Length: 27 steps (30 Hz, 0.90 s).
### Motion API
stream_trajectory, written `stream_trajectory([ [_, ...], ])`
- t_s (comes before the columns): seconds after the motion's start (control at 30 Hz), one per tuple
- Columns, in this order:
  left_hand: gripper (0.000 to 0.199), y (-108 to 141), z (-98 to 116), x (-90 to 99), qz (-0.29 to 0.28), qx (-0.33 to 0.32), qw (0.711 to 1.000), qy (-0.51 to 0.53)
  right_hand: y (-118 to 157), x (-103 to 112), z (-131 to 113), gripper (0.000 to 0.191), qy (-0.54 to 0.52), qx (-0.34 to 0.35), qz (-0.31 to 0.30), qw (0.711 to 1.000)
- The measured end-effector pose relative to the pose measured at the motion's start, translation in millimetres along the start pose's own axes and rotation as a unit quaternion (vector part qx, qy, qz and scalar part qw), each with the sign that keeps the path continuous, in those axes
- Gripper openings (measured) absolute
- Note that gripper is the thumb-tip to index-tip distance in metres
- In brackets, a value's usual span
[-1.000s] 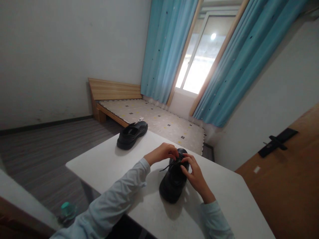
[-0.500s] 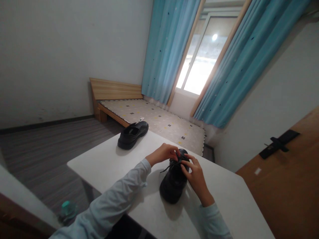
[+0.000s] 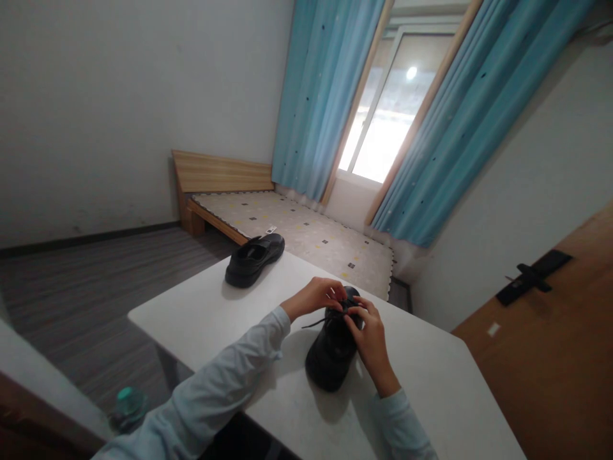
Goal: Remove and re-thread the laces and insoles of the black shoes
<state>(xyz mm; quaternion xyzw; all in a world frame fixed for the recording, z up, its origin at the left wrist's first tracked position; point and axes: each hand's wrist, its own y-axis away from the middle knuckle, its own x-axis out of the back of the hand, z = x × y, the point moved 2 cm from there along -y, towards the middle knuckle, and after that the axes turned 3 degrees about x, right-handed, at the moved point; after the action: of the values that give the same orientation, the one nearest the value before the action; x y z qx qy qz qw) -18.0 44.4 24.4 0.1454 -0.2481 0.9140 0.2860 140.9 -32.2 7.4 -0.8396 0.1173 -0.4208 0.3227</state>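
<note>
A black shoe (image 3: 331,358) stands on the white table (image 3: 421,358), its heel toward me and its toe pointing away. Over its laced front, my left hand (image 3: 320,296) pinches a black shoelace (image 3: 313,324), whose loose end sticks out to the left. My right hand (image 3: 370,326) comes from the other side, thumb and fingers closed on the lace close to the left fingertips. The exact shape of the lace between the fingers is too small and dark to make out. The other black shoe (image 3: 253,259) rests at the table's far left edge, out of reach of both hands.
Beyond the table is a bed (image 3: 306,223) with a patterned mattress and a wooden headboard. Blue curtains (image 3: 320,96) hang beside a bright window. A wooden door (image 3: 550,358) with a black handle is at right. A green-capped container (image 3: 128,399) sits low at left.
My right hand has shifted slightly left, toward my left hand. The loose lace end now reaches a little farther left and lies flatter. Both shoes stay in place.
</note>
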Motion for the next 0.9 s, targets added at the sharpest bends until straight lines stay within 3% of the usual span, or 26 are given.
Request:
stream_trajectory([
  [0.17, 0.028, 0, -1, -0.5, -0.003, 0.003, 1.000, 0.019, 0, -2, 0, 0.015, 0.043, -0.010, -0.023, 0.999],
  [0.37, 0.031, 1, 1, -1.5, -0.006, 0.009, 0.999, 0.032, -4, -4, 0, 0.007, 0.025, -0.024, -0.030, 0.999],
  [0.57, 0.039, 2, 9, 3.0, 0.030, -0.044, 0.995, -0.087, -4, 3, -3, 0.007, -0.031, -0.015, -0.008, 0.999],
  [0.9, 0.056, 5, 7, -8.2, -0.046, -0.065, 0.987, -0.142, -12, 29, -6, 0.014, -0.128, 0.001, -0.021, 0.992],
])
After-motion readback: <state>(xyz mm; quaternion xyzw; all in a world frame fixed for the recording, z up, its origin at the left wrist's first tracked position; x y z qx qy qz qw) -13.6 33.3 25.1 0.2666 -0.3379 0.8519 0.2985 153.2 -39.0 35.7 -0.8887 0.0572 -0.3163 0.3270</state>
